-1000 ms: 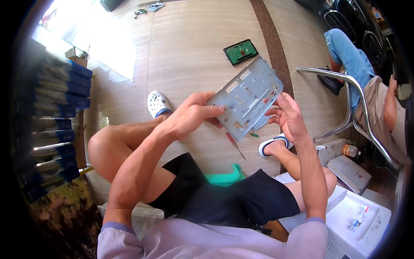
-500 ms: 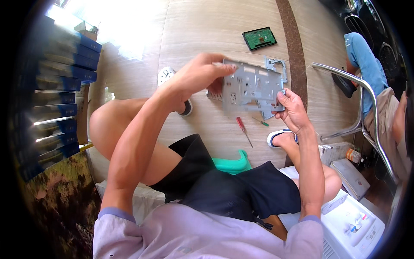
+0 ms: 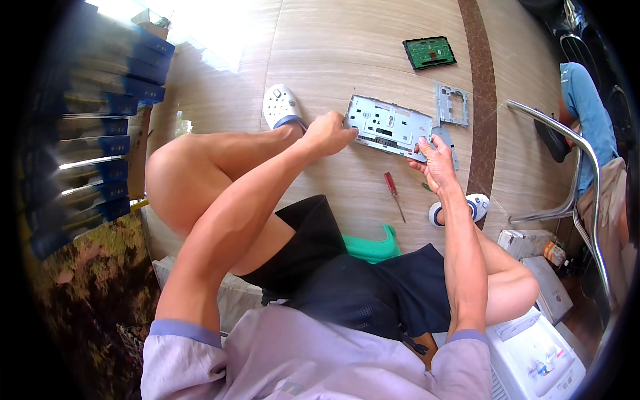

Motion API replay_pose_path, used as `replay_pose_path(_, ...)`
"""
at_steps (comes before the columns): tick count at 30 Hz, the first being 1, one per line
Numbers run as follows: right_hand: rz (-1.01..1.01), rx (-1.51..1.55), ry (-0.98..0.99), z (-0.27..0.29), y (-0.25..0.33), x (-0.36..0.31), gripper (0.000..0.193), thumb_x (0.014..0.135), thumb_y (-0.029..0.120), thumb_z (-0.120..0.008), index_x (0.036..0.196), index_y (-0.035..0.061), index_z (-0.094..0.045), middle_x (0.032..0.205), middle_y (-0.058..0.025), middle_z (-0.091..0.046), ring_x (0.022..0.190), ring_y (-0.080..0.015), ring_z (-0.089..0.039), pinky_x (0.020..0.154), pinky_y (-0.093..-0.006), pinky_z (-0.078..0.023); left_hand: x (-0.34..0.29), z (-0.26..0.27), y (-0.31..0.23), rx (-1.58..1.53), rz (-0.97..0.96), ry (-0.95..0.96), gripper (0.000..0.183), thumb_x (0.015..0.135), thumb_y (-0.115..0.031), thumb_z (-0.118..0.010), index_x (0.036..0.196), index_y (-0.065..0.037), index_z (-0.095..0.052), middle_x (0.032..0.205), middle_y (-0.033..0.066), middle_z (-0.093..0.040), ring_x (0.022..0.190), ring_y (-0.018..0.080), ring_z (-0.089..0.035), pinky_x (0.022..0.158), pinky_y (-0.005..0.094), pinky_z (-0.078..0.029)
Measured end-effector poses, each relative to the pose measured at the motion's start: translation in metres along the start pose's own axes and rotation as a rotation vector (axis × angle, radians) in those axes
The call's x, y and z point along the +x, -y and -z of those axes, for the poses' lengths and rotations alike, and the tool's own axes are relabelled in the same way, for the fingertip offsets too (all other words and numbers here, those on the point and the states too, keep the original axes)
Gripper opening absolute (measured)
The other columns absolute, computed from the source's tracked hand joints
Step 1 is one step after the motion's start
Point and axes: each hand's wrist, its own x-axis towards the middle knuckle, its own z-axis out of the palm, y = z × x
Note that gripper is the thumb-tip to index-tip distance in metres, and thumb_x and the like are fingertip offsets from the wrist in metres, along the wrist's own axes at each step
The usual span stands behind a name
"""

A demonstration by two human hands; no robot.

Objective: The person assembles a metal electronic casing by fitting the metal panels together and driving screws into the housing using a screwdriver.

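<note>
Open floor (image 3: 333, 60) leaves passage left of the green circuit board (image 3: 429, 53); 2 obstacles, a metal frame (image 3: 443, 103) and red-handled screwdriver (image 3: 393, 191), lie near the held plate (image 3: 403, 130).

Metal plate (image 3: 405, 122), thin, pale silvery-grey, approx rectangular, at 1 o'clock from pic centre. Held up over floor btwn both hands, broad face twd camera. Long axis tilted, approx 9:30 to 3:30. Face has stamped ridges, sm. dark holes & rect. cutouts, incl. a long dark slot nr its middle. Slotted lip along the 6 o'clock edge. L hand (image 3: 331, 134) grips the end at 8–9 o'clock; R hand (image 3: 437, 163) grips the 4 o'clock corner, thumb on face.
</note>
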Motion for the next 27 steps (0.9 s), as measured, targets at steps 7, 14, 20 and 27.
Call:
replay_pose_path(7, -0.028, -0.017, -0.034, -0.010, -0.028, 0.018, 0.023, 0.097, 0.011, -0.054, 0.118, 0.0033, -0.054, 0.100, -0.0076, -0.062, 0.088, -0.0168, -0.062, 0.061, -0.0320, -0.059, 0.008, -0.011, 0.015, -0.118, 0.070, 0.036, 0.047, 0.083, -0.035, -0.062, 0.102, 0.008, -0.065, 0.085, 0.0242, -0.066, 0.084, 0.0325, -0.065, 0.076, 0.0389, -0.051)
replay_pose_path(14, -0.015, -0.242, -0.087, -0.003, -0.042, 0.023, 0.018, 0.096, 0.015, -0.057, 0.110, 0.0037, -0.056, 0.095, -0.0071, -0.062, 0.082, -0.0157, -0.061, 0.061, -0.0292, -0.058, 0.013, -0.025, 0.019, -0.022, 0.039, -0.036, 0.051, 0.082, -0.035, -0.062, 0.105, 0.011, -0.063, 0.101, 0.0328, -0.064, 0.100, 0.0443, -0.062, 0.089, 0.0445, -0.049)
replay_pose_path(20, 0.058, -0.503, -0.206, -0.005, -0.051, 0.030, 0.020, 0.094, 0.017, -0.061, 0.106, 0.0012, -0.059, 0.086, -0.0064, -0.065, 0.072, -0.0144, -0.064, 0.052, -0.0267, -0.056, 0.025, -0.040, 0.036, -0.003, -0.022, -0.153, 0.049, 0.083, -0.032, -0.060, 0.116, 0.004, -0.063, 0.091, 0.0296, -0.067, 0.091, 0.0419, -0.065, 0.084, 0.0414, -0.051)
replay_pose_path(27, 0.118, -0.551, -0.301, -0.007, -0.044, 0.031, 0.035, 0.091, 0.019, -0.066, 0.122, 0.0030, -0.060, 0.081, -0.0066, -0.066, 0.061, -0.0150, -0.065, 0.048, -0.0276, -0.055, 0.021, -0.035, 0.023, -0.027, 0.012, -0.128, 0.049, 0.083, -0.032, -0.062, 0.112, 0.009, -0.061, 0.102, 0.0320, -0.064, 0.101, 0.0443, -0.061, 0.091, 0.0455, -0.049)
